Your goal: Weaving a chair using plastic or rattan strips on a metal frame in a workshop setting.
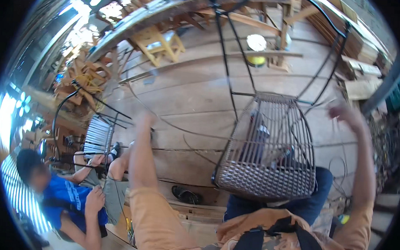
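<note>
A half-woven brown wicker chair seat [268, 180] on a black metal frame [230, 86] rests against my knees. Both my arms are raised and blurred by motion. My left hand [145, 119] is up to the left of the seat, fingers closed, where a thin weaving strand [186, 131] curves across the floor to the seat's edge. My right hand [346, 114] is up to the right of the frame, beside thin loose strands; its grip is too blurred to read.
A person in a blue shirt [63, 199] sits at lower left, hands on another black frame with pale weave [97, 138]. A dark sandal [186, 195] lies on the plank floor [188, 89]. Yellow wooden stools [159, 42], stacked timber [80, 79] and a yellow reel [256, 61] stand farther back.
</note>
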`<state>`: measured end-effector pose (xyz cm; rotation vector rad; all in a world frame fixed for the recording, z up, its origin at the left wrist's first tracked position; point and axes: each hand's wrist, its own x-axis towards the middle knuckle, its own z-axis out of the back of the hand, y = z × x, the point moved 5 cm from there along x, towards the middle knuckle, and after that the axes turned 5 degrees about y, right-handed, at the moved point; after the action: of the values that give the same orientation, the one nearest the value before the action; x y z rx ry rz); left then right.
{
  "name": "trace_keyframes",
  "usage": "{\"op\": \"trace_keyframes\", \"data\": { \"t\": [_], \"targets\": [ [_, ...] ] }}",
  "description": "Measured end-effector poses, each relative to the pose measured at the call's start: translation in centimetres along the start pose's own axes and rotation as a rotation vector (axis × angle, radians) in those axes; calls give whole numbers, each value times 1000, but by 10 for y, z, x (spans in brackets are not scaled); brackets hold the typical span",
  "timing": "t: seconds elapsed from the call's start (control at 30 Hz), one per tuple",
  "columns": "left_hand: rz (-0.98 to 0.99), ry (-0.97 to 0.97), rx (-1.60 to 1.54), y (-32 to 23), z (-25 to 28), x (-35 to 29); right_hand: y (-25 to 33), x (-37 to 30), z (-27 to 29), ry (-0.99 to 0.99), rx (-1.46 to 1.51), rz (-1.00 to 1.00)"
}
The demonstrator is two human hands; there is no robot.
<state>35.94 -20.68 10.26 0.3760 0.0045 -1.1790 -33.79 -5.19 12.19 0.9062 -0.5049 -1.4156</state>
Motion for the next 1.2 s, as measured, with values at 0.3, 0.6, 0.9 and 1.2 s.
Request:
{"op": "trace_keyframes", "data": {
  "t": [0.3, 0.6, 0.9, 1.2],
  "targets": [
    [-912, 465, -508, -273, -86, -132, -105, -49, -103, -179, -191, -275],
    [-452, -392, -47, -112, 53, 89, -113, -80, -87, -231, -210, -289],
    [-1049, 13, -663, -234, 18, -40, -134, -103, -82, -214, -351, -407],
    [-1057, 229, -249, -288, 11, -79, -173, -136, -72, -450, -481, -350]
  ]
}}
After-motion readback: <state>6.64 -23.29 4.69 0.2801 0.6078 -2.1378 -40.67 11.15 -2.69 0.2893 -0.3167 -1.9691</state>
